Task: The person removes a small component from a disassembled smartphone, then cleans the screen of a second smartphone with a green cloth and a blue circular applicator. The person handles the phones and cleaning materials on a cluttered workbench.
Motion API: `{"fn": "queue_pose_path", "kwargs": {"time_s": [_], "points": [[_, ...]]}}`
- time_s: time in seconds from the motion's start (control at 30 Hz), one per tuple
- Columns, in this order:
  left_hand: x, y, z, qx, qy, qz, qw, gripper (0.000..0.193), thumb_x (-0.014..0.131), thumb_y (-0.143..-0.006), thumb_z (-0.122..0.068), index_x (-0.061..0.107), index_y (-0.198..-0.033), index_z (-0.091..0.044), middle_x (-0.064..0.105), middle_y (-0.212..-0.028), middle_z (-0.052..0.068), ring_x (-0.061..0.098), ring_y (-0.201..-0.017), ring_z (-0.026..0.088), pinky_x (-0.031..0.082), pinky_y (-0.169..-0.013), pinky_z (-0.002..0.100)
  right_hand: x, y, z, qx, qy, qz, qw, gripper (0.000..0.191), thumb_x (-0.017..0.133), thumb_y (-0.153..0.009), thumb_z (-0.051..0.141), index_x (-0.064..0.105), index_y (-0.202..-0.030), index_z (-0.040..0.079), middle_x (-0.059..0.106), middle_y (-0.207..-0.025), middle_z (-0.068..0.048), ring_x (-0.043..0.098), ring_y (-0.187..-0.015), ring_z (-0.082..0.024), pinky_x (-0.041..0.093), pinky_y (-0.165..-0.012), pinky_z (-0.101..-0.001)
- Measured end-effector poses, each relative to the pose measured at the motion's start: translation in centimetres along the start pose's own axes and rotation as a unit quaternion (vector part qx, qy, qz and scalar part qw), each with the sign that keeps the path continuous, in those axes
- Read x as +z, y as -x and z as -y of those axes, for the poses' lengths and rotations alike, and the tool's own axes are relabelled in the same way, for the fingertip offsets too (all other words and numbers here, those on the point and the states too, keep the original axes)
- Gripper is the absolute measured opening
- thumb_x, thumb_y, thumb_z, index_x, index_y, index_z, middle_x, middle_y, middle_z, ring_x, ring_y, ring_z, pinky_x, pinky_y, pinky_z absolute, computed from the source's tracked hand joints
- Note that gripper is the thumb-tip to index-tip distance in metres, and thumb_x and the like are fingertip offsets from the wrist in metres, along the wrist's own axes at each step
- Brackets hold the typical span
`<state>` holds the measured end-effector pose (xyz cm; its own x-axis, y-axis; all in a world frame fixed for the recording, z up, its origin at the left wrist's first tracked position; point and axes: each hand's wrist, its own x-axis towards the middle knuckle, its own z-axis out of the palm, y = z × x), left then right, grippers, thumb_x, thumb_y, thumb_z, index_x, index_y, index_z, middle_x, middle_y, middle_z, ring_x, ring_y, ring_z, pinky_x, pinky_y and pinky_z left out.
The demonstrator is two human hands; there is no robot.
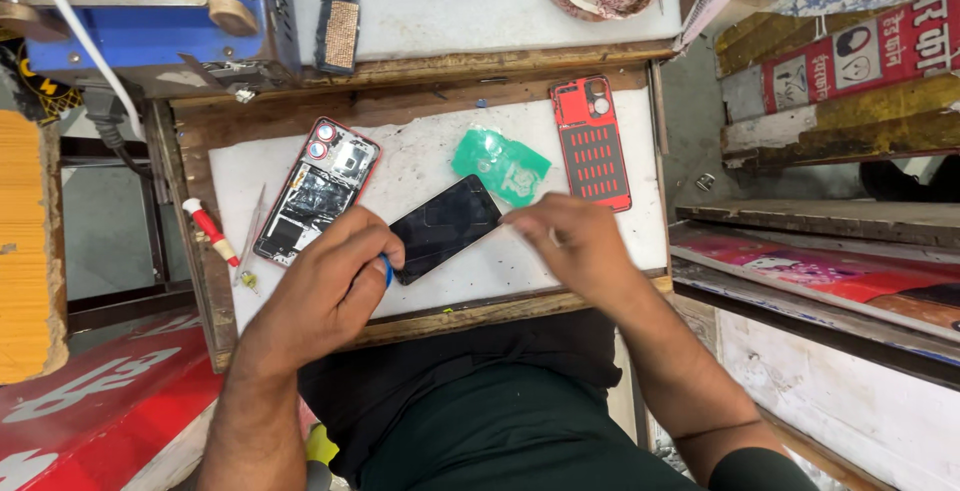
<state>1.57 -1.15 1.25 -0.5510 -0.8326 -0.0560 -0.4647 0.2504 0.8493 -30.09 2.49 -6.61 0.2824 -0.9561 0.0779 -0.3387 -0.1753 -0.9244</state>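
White bench (560, 251): black screen (443, 228) btwn hands; left hand (335, 281) pinches blue pick (387, 271), right hand (572, 246) curled.

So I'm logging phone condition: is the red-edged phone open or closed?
Open: the red-edged phone lies with its back off, boards and battery exposed.

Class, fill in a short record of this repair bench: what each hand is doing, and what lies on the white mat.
left hand: holds a small blue tool at the black screen's lower edge
right hand: fingertips at the black screen
left of screen: opened phone, insides showing
right of screen: red back cover
behind screen: green film
mat's left edge: red-handled screwdriver
surface: white mat
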Motion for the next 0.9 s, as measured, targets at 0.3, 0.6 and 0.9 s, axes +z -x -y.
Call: {"fn": "queue_pose_path", "kwargs": {"time_s": [0.3, 0.6, 0.9], "points": [[3.0, -5.8, 1.4, 0.061, -0.035, 0.014, 0.997, 0.02, 0.068, -0.096, -0.017, 0.073, -0.115, -0.011, 0.067, -0.104, 0.008, 0.067, -0.093, 0.028, 0.054, -0.079, 0.04, -0.2, -2.5, -1.4, 0.067, -0.417, 0.024, 0.906, 0.035, 0.072, -0.102, 0.032, 0.072, -0.123, 0.004, 0.058, -0.087, -0.002, 0.051, -0.07, -0.011, 0.039, -0.062, -0.0268], [3.8, -7.4, 5.0, 0.123, -0.236, -0.108, 0.958, 0.035, 0.068, -0.088, -0.002, 0.078, -0.12, -0.014, 0.067, -0.107, 0.004, 0.061, -0.099, 0.028, 0.053, -0.085, 0.042, 0.9, -3.6, -0.6, -0.018, 0.298, -0.063, 0.952, 0.048, 0.08, -0.09, 0.034, 0.069, -0.133, 0.016, 0.061, -0.098, -0.004, 0.065, -0.076, -0.021, 0.054, -0.064, -0.0355], [5.3, -7.4, 6.4, 0.131, -0.348, -0.121, 0.92, 0.025, 0.074, -0.088, -0.009, 0.082, -0.109, -0.02, 0.066, -0.107, 0.002, 0.059, -0.103, 0.025, 0.05, -0.085, 0.041, 0.8, -4.1, -0.2, -0.011, 0.359, -0.015, 0.933, 0.064, 0.081, -0.08, 0.055, 0.071, -0.132, 0.019, 0.062, -0.096, -0.002, 0.067, -0.077, -0.02, 0.055, -0.063, -0.0346]]}}
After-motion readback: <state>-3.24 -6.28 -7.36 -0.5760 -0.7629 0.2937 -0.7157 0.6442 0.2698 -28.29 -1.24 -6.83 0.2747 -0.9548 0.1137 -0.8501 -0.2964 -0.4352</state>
